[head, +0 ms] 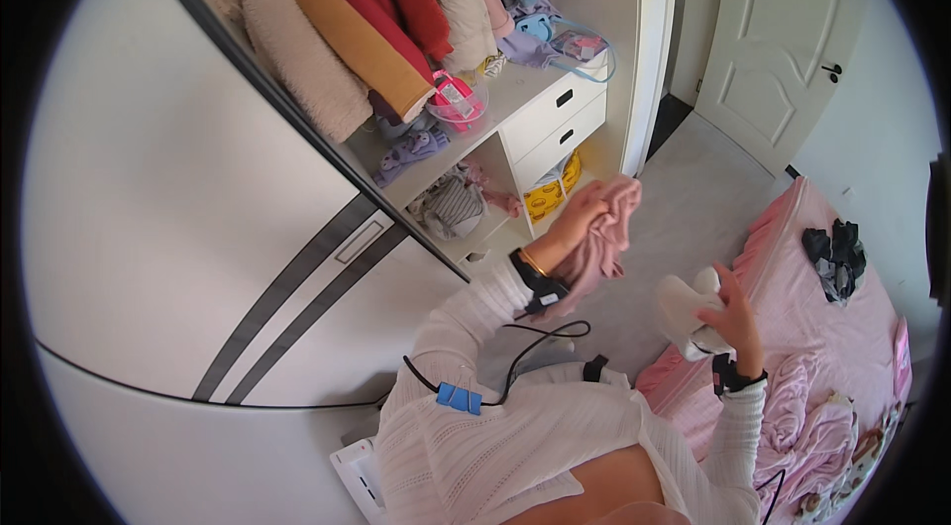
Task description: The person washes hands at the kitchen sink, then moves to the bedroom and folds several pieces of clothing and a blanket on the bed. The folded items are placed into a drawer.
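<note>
In my left hand [570, 222] is a bunched dusty-pink garment [605, 231], its folds hanging below my wrist in front of the open wardrobe. My right hand [735, 321] grips a folded white cloth item [680, 309], slightly blurred, beside the bed's edge; its exact kind cannot be told. The two held pieces are apart. Nearest the left hand are the lower shelf compartments, with a yellow patterned fabric bundle [546, 194] in one and a striped grey garment [449, 205] in another.
Coats [319, 42] hang in the wardrobe above a pink item in a clear container [457, 100] and two white drawers [561, 120]. A sliding door [186, 176] covers the left side. On the pink bed [787, 287] lie black clothing [833, 257] and a crumpled pink blanket [802, 413]. A black cable [513, 369] crosses my front.
</note>
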Demonstrator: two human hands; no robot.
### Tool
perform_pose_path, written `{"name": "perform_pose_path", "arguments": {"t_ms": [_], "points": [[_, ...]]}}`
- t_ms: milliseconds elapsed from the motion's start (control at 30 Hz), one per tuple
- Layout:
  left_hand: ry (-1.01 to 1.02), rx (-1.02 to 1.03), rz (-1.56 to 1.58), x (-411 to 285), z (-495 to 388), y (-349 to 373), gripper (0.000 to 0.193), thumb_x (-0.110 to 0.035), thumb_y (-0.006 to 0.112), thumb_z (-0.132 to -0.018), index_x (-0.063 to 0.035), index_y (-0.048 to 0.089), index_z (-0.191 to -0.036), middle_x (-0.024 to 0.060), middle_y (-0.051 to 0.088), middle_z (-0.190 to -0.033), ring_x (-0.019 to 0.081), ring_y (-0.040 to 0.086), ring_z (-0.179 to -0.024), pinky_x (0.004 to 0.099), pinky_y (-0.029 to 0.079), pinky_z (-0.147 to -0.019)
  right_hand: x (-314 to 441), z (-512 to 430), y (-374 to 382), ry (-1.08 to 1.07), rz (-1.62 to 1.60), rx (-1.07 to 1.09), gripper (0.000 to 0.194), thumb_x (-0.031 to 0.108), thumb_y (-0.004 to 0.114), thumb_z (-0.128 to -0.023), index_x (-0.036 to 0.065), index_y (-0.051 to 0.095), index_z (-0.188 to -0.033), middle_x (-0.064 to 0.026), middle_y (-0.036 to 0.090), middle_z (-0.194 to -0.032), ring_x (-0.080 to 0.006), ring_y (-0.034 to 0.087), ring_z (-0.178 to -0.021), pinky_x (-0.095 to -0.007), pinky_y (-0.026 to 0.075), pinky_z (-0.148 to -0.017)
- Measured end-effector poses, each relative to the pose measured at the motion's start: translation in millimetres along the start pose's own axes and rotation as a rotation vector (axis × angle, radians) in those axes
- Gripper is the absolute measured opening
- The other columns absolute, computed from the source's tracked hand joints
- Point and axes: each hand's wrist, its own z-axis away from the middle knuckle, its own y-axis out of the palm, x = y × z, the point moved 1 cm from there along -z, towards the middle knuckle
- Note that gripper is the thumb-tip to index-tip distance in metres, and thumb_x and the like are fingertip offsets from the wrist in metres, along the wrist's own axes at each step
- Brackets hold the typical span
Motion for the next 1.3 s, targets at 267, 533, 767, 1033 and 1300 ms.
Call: {"name": "perform_pose_path", "arguments": {"t_ms": [267, 533, 767, 1033, 1300], "points": [[-0.153, 0.423, 0.167, 50.5, -36.2, 135.1, 0.045, -0.014, 0.056, -0.086, -0.0032, 0.043, -0.128, 0.0068, 0.055, -0.108, 0.0153, 0.055, -0.098, 0.0285, 0.046, -0.084, -28.1, -59.1, 76.1, -0.377, -0.2, -0.311, 0.063, 0.01, 0.081, -0.068, -0.002, 0.049, -0.121, -0.0068, 0.059, -0.106, -0.0172, 0.058, -0.094, -0.0302, 0.048, -0.084], [0.108, 0.561, -0.3, 67.8, -58.1, 175.5, 0.047, -0.019, 0.064, -0.086, -0.0065, 0.045, -0.128, 0.0072, 0.055, -0.11, 0.0187, 0.057, -0.095, 0.0318, 0.047, -0.085, -172.6, 108.9, -152.7, 0.263, 0.085, -0.757, 0.037, 0.01, 0.067, -0.079, -0.002, 0.06, -0.113, -0.0134, 0.062, -0.109, -0.0216, 0.059, -0.096, -0.0333, 0.048, -0.084], [-0.271, 0.628, -0.211, 98.9, -57.9, 157.5, 0.023, -0.02, 0.061, -0.088, -0.006, 0.057, -0.106, 0.0035, 0.06, -0.101, 0.0126, 0.061, -0.085, 0.0278, 0.049, -0.073, -237.6, 174.1, -152.3, 0.94, 0.724, 0.065, 0.045, 0.022, 0.068, -0.076, -0.009, 0.058, -0.106, -0.0216, 0.064, -0.103, -0.0306, 0.062, -0.096, -0.0377, 0.048, -0.085], [0.218, 0.732, -0.612, 88.6, -47.8, 155.5, 0.068, -0.038, 0.077, -0.075, -0.0032, 0.05, -0.127, 0.0155, 0.056, -0.12, 0.0235, 0.058, -0.105, 0.0342, 0.047, -0.086, -73.0, 25.8, -157.7, 0.409, -0.455, -0.246, 0.031, 0.023, 0.06, -0.092, -0.002, 0.063, -0.108, -0.0073, 0.067, -0.092, -0.0139, 0.063, -0.077, -0.03, 0.051, -0.068], [0.372, 0.321, -1.082, 31.6, -68.3, 127.3, 0.065, -0.01, 0.078, -0.065, -0.006, 0.054, -0.126, 0.0187, 0.061, -0.114, 0.0375, 0.057, -0.105, 0.0399, 0.045, -0.089, -1.3, -71.6, -150.0, -0.149, -0.606, 0.245, 0.06, 0.036, 0.067, -0.087, -0.005, 0.05, -0.127, -0.0083, 0.061, -0.115, -0.0168, 0.059, -0.102, -0.0292, 0.048, -0.088]]}}
